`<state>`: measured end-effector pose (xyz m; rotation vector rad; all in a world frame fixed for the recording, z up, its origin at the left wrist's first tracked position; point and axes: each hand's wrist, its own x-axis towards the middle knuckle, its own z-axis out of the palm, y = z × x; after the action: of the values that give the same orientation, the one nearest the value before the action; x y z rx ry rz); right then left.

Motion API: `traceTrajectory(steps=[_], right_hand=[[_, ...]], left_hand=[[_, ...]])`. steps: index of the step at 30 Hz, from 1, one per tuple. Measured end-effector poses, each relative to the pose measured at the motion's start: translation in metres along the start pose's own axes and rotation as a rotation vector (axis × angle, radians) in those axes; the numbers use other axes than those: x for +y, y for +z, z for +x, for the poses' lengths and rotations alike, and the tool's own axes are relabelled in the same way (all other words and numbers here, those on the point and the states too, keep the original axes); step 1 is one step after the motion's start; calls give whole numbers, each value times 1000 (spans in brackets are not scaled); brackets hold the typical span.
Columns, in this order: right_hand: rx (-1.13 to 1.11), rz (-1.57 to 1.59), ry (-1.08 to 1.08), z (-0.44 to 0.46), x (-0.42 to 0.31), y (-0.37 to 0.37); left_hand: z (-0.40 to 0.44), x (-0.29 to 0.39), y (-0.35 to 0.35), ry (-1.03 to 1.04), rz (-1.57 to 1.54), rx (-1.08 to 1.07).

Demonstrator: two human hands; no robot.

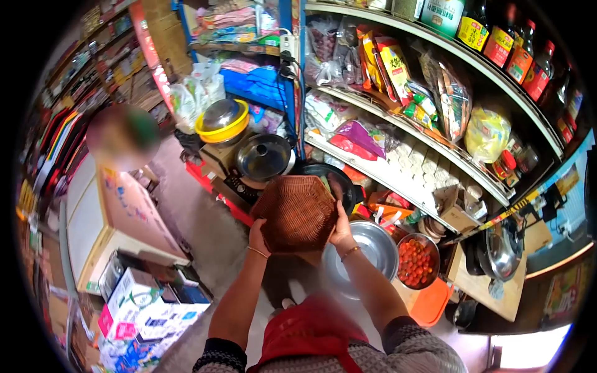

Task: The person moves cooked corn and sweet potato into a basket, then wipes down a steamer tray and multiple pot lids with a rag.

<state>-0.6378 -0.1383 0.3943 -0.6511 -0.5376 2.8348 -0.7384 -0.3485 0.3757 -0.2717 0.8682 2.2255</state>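
Wicker basket (295,214) right in the middle, and both hands are holding it! The left hand (257,236) is gripping its left side, the right hand (341,227) is clasping the opposite side, fingers bending around the edge. Ahead of the hands, a dark pan (356,194) is peeking out behind the wicker; beside the right forearm, a metal basin (387,252) is sitting wide, with small red produce (415,262) piling up in a bowl (438,266) farther right. Looks like a two-handed carrying step; the next move is probably calling for even support and clearance from that basin's rim.
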Motion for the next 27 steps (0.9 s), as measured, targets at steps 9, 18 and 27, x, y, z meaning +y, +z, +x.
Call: traceTrajectory(steps=[9, 18, 27], right_hand=[[731, -778, -365, 153, 36, -90], [699, -289, -188, 177, 45, -32], [891, -560, -394, 145, 46, -33]], left_hand=[[121, 77, 11, -139, -73, -170], [201, 147, 24, -226, -6, -256], [259, 163, 29, -427, 91, -274]])
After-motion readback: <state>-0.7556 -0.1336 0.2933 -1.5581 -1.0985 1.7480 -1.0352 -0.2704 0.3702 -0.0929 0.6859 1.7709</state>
